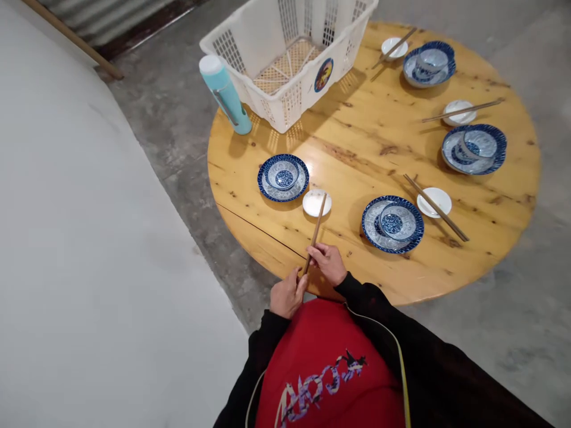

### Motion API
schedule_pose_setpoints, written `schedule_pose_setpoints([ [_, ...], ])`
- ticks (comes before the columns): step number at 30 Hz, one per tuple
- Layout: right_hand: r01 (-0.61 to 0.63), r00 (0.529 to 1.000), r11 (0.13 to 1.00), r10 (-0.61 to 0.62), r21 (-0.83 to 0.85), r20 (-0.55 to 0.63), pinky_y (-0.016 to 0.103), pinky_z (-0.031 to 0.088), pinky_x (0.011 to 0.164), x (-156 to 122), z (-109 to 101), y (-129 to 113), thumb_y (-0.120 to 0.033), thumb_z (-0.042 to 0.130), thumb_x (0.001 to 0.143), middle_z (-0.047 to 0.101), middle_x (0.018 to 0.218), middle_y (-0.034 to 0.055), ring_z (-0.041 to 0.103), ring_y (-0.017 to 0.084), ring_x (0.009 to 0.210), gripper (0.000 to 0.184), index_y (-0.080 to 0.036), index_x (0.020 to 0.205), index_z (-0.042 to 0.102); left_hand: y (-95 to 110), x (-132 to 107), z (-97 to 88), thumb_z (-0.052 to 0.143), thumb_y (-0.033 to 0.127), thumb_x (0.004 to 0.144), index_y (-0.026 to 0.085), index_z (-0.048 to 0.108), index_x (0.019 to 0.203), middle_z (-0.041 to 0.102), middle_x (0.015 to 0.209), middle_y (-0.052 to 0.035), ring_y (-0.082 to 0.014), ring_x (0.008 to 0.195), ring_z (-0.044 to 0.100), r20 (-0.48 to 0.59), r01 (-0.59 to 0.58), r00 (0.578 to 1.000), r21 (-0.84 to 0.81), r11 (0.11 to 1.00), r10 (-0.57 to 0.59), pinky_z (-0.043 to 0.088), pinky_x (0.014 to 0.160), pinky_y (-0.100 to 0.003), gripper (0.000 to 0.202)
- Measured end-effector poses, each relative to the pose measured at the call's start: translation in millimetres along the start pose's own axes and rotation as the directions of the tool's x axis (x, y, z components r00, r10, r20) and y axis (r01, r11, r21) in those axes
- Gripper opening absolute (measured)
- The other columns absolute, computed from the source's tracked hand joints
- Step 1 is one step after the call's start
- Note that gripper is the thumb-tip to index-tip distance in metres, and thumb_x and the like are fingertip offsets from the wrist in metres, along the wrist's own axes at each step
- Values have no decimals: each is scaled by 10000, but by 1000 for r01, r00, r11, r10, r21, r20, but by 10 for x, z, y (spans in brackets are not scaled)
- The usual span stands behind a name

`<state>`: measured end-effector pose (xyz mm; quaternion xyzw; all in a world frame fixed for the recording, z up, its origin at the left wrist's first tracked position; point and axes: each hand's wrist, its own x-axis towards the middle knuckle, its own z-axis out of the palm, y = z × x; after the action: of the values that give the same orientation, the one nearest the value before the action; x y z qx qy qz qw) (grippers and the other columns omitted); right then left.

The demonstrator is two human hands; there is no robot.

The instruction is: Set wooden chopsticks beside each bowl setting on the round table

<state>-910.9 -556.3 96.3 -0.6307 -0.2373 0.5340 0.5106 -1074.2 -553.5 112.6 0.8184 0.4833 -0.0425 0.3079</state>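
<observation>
My left hand (pixel 288 292) and my right hand (pixel 328 262) both grip the near end of a pair of brown chopsticks (pixel 316 227) at the table's near edge. The far tips of the chopsticks rest on a small white dish (pixel 313 205). Left of that dish sits a blue-patterned plate (pixel 266 189) with a small blue bowl (pixel 282 173) in it. To the right stands another blue plate (pixel 371 227) holding a bowl (pixel 397 221).
The round wooden table (pixel 357 137) carries two more blue plate-and-bowl sets (pixel 474 148) (pixel 429 62), each with a white dish and chopsticks (pixel 435 206). A white plastic basket (pixel 250 41) and a teal flask (pixel 225 94) stand at the far left. Concrete floor surrounds the table.
</observation>
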Motion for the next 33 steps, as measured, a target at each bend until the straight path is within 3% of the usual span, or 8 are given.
schedule_pose_setpoints([
  [4,-17,990,998,8,-64,-139,233,366,464,104,-221,51,-513,599,771,542,508,-16,513,129,463,342,-189,664,565,31,201,-112,395,415,988,176,540,1325,744,1004,-101,-216,866,705,88,-66,994,41,997,62,460,692,-244,438],
  [9,10,971,921,-102,-390,-215,254,344,521,252,-309,-61,-398,510,841,569,494,8,507,141,463,316,-200,595,522,-74,433,-255,419,402,981,161,555,1322,741,974,-108,-226,827,697,162,-172,973,22,985,167,458,693,-262,439],
  [12,-24,960,802,-149,-597,-239,263,318,558,372,-236,-227,-330,500,861,569,507,20,533,158,525,316,-200,573,502,-235,564,-379,434,387,979,157,565,1314,741,981,-104,-227,845,697,183,-227,958,17,974,220,452,703,-264,427],
  [17,-181,940,519,-159,-835,-302,289,298,590,619,-6,-480,-303,502,886,649,647,83,576,196,643,296,-169,645,610,-661,796,-644,460,376,968,174,594,1283,745,978,-94,-228,857,699,181,-259,952,39,965,248,455,692,-262,397],
  [20,-289,931,369,-107,-883,-349,301,331,631,741,140,-578,-291,496,896,701,774,145,621,232,737,285,-130,751,681,-970,942,-805,454,382,967,175,607,1260,747,977,-85,-222,862,698,157,-273,952,38,961,264,456,692,-257,389],
  [23,-374,908,279,-83,-884,-410,308,378,689,843,259,-668,-277,471,914,715,903,198,649,265,834,307,-86,881,710,-1262,1083,-952,440,400,971,180,616,1245,748,970,-77,-211,856,699,138,-295,948,31,955,288,452,687,-249,392],
  [27,-437,888,235,-44,-868,-458,314,428,778,1007,350,-790,-281,436,936,709,1004,212,660,291,947,344,-72,978,706,-1523,1257,-1135,434,411,972,186,617,1251,748,987,-71,-211,877,701,146,-305,944,47,951,296,455,700,-250,402],
  [33,-511,858,178,41,-841,-513,308,457,865,1230,393,-826,-230,450,913,701,1100,212,662,290,1030,343,-71,1083,701,-1655,1462,-1295,425,414,971,194,616,1252,751,992,-59,-219,920,702,160,-290,947,47,956,279,456,730,-260,404],
])
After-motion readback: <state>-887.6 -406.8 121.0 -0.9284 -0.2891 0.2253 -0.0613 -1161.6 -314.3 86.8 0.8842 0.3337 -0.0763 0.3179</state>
